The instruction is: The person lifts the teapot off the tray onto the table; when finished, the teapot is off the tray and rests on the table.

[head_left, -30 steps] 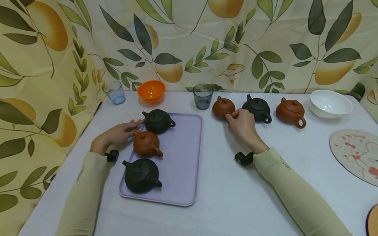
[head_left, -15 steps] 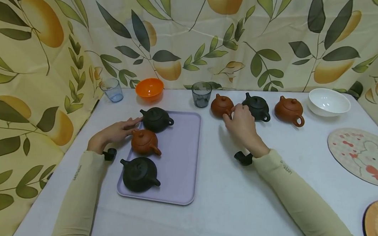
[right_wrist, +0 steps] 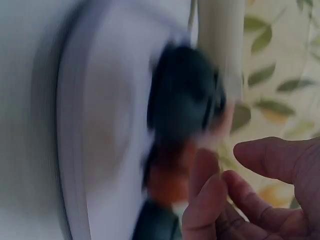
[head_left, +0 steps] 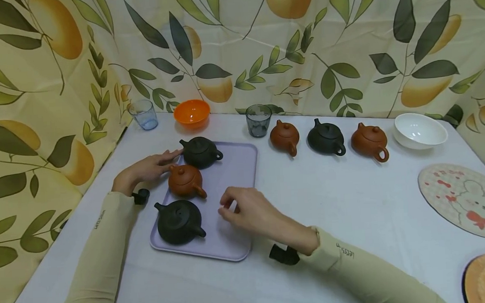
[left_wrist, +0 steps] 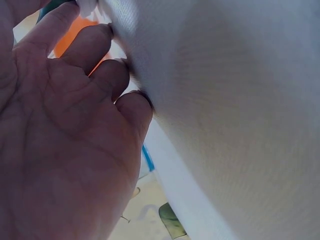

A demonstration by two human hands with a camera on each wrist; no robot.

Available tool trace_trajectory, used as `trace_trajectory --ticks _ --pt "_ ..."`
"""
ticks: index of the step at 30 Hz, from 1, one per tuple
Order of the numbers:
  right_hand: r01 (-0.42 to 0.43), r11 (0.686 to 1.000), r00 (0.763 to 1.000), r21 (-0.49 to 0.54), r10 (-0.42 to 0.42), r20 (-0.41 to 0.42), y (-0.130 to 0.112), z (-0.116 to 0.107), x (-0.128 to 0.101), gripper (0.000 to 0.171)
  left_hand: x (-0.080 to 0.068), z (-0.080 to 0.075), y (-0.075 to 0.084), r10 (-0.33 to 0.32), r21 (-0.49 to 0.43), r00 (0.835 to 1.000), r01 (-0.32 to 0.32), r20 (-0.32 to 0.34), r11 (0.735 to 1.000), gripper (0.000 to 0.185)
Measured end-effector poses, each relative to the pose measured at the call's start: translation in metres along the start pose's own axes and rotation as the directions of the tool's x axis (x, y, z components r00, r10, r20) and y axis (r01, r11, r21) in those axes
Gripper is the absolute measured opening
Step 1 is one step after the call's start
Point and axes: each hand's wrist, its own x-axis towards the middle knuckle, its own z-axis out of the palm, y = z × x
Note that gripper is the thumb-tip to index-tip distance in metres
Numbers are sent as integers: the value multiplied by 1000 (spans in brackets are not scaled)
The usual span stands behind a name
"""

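Observation:
On the left of the lilac tray (head_left: 230, 161) stand three teapots in a row: a black teapot (head_left: 201, 152) at the back, a brown teapot (head_left: 185, 180) in the middle and a black teapot (head_left: 179, 222) in front. My left hand (head_left: 144, 169) rests at the tray's left edge, its fingertips by the back teapot's spout; whether they touch it I cannot tell. Over the tray's right part hovers my right hand (head_left: 249, 209), fingers loosely bent. Nothing sits between its thumb (right_wrist: 265, 155) and fingers in the right wrist view, where the teapots look blurred.
Along the back stand a blue glass (head_left: 143, 115), an orange bowl (head_left: 192, 114), a grey glass (head_left: 258, 121), a brown teapot (head_left: 284, 136), a black teapot (head_left: 326, 138), another brown teapot (head_left: 369, 141) and a white bowl (head_left: 420, 130). A rabbit mat (head_left: 467, 199) lies at right.
My right hand has left the back brown teapot, which now shows its handle turned toward me, and has swung left and nearer, over the tray. My left hand stays by the tray.

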Motion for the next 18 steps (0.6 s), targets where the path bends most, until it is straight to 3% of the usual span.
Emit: trace_trajectory --ticks 3,9,13,18 --pt "70 997 994 45 -74 85 -7 15 -5 17 0 0 -1 1 -2 1000 -1 -1 1000 54" --pt "84 982 978 169 -114 176 -9 39 -9 28 -2 0 0 -5 5 1000 5 -3 1000 54" --pt "38 954 969 299 -109 223 -9 46 -10 34 -2 1 0 -13 -2 1000 13 -3 1000 54" --pt "-52 896 966 440 -67 250 -9 49 -11 39 -2 0 1 -4 3 1000 4 -7 1000 54"
